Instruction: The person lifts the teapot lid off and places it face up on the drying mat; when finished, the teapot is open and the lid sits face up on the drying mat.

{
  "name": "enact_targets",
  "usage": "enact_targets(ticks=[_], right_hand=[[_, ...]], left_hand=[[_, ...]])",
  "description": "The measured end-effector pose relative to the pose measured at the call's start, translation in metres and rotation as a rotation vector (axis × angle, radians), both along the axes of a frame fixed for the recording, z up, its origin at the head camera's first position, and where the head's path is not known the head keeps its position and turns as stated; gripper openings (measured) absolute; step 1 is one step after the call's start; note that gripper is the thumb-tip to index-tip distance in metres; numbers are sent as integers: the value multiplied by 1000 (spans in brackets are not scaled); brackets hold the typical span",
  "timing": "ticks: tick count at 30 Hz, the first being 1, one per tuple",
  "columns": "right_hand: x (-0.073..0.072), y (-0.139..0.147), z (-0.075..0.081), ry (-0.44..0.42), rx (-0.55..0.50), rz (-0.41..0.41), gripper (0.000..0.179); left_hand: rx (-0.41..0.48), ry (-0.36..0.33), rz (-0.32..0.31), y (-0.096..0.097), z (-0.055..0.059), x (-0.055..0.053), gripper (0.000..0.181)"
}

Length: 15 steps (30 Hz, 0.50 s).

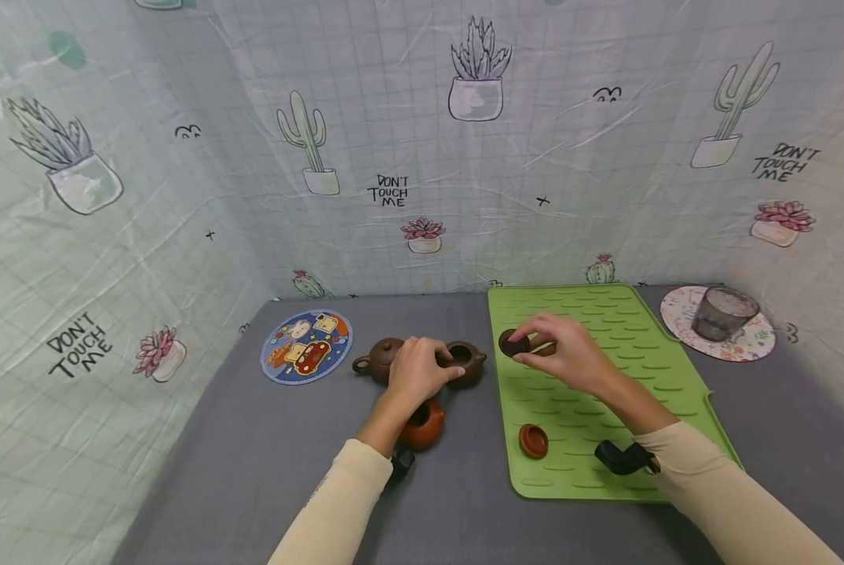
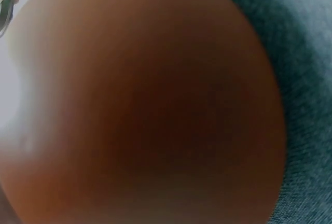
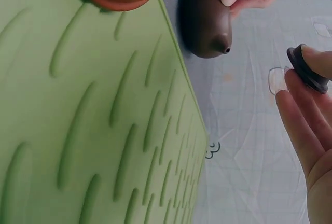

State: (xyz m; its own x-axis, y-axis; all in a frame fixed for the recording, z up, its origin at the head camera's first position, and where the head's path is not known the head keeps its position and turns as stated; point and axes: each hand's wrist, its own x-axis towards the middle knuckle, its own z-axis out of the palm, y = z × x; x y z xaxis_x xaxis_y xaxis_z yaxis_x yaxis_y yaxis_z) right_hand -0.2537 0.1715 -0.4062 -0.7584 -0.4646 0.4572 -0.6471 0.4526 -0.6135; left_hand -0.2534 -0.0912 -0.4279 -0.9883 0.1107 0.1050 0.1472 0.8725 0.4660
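My left hand [image 1: 416, 367] holds a dark brown teapot [image 1: 469, 370] by its near side, thumb at the rim; the top is uncovered and the spout points right. Over the left part of a green mat [image 1: 605, 377], my right hand [image 1: 564, 353] pinches a dark lid [image 3: 307, 69] between thumb and fingers. Close below my left wrist stands an open reddish-orange teapot [image 1: 427, 430], which fills most of the left wrist view. Left of my left hand is another brown teapot [image 1: 379, 359] with its lid on, partly hidden by the hand.
An orange lid [image 1: 534, 441] lies hollow side up on the mat's front left. At the back right a grey translucent cup [image 1: 724, 315] sits on a floral round coaster [image 1: 679, 314]. A blue cartoon coaster [image 1: 301, 377] lies at the left. Patterned cloth hangs behind the table.
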Motion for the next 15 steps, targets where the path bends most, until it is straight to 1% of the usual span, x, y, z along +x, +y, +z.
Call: enact_targets(ticks=[6, 12, 15], right_hand=[[3, 4, -5, -45, 18, -5, 24], [5, 5, -15, -75, 29, 27, 23], [6, 5, -19, -100, 55, 43, 22]], left_hand=[[5, -12, 2, 0, 1, 0, 21], [8, -5, 2, 0, 2, 0, 22], [15, -4, 2, 0, 0, 1, 22]])
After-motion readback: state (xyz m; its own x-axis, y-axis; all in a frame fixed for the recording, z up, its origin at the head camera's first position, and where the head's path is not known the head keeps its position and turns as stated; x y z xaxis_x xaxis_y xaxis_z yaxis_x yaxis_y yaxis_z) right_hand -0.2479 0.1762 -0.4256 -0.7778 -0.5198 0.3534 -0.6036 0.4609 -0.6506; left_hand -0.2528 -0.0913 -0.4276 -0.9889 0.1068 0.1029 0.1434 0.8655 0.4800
